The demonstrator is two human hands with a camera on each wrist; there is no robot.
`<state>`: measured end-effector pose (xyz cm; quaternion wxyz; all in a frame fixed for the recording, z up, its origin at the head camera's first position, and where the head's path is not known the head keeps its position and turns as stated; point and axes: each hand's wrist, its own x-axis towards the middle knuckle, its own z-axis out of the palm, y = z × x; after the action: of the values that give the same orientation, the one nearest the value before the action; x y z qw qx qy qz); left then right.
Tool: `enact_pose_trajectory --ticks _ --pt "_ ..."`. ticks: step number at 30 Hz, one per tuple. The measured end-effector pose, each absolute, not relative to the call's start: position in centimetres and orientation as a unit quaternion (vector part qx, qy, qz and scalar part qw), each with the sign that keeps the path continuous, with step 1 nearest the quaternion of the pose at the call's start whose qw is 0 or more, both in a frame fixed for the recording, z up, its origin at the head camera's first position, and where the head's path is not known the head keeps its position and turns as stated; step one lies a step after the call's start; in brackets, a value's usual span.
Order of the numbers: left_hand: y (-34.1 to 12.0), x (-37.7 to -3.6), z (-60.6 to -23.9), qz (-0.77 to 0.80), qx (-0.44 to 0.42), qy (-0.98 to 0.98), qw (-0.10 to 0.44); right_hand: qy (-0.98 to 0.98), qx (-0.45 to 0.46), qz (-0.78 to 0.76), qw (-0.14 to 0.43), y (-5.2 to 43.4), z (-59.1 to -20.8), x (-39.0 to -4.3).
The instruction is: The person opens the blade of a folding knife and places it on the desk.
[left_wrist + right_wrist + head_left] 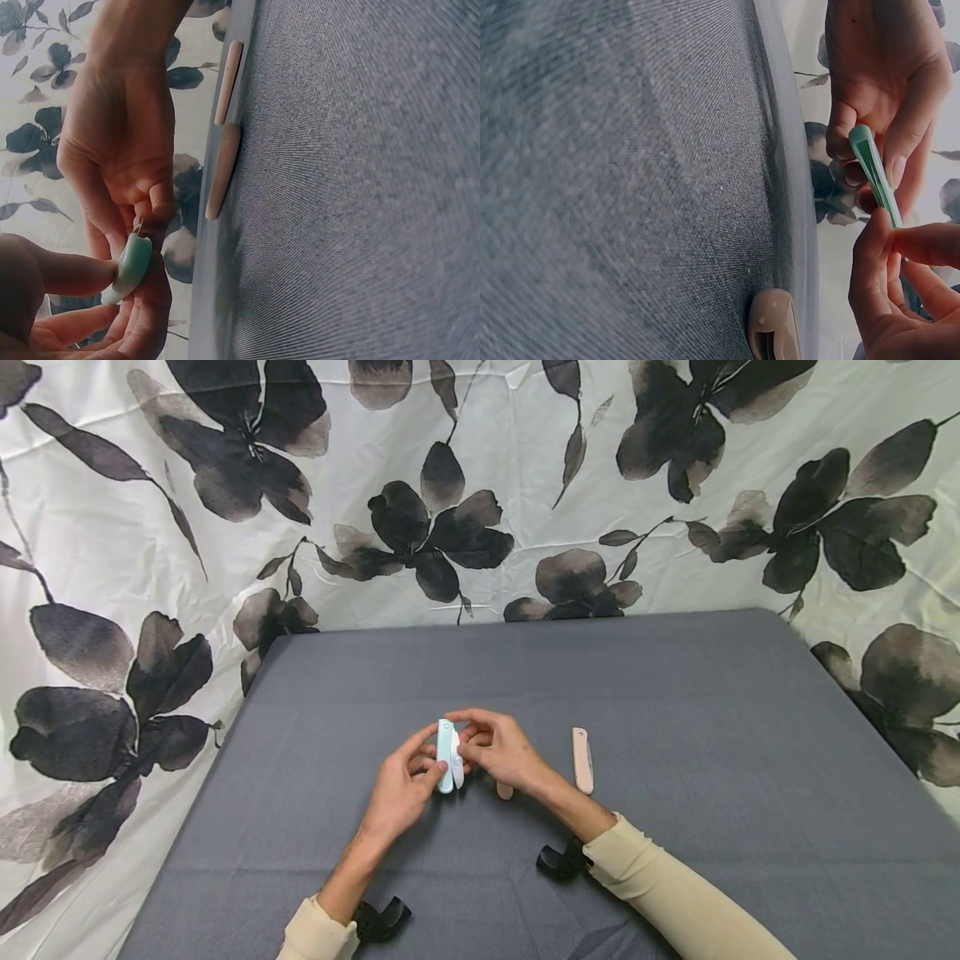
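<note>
A mint-green folding knife (pixel 445 758) is held upright above the table between both hands, its pale blade (pixel 457 762) swung partway out of the handle on the right side. My left hand (pixel 401 789) grips the handle, thumb near the lower end and fingers behind. From the other side, my right hand (pixel 504 750) pinches the blade with thumb and fingers, its index finger reaching to the handle's top. In the right wrist view the slot in the green handle (pixel 870 159) shows. The fingers hide part of the blade.
A pale pink folding knife (pixel 582 760) lies on the grey cloth-covered table (pixel 675 710), right of my right hand. Another pink folding knife (pixel 505 791) lies partly hidden under the right wrist. A white floral curtain (pixel 480 443) hangs behind the table.
</note>
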<state>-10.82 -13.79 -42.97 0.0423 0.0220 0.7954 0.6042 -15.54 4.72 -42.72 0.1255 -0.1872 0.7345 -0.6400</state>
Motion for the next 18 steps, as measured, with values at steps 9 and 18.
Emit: enact_pose_trajectory --ticks 9,18 --pt "-14.03 -10.81 -43.14 0.601 0.031 0.797 0.046 0.74 -0.194 -0.631 0.132 5.09 -42.96 -15.62" --pt "-14.24 -11.04 -42.94 0.598 0.034 0.8 0.033 0.752 -0.191 -0.617 0.13 5.18 -42.81 -15.44"
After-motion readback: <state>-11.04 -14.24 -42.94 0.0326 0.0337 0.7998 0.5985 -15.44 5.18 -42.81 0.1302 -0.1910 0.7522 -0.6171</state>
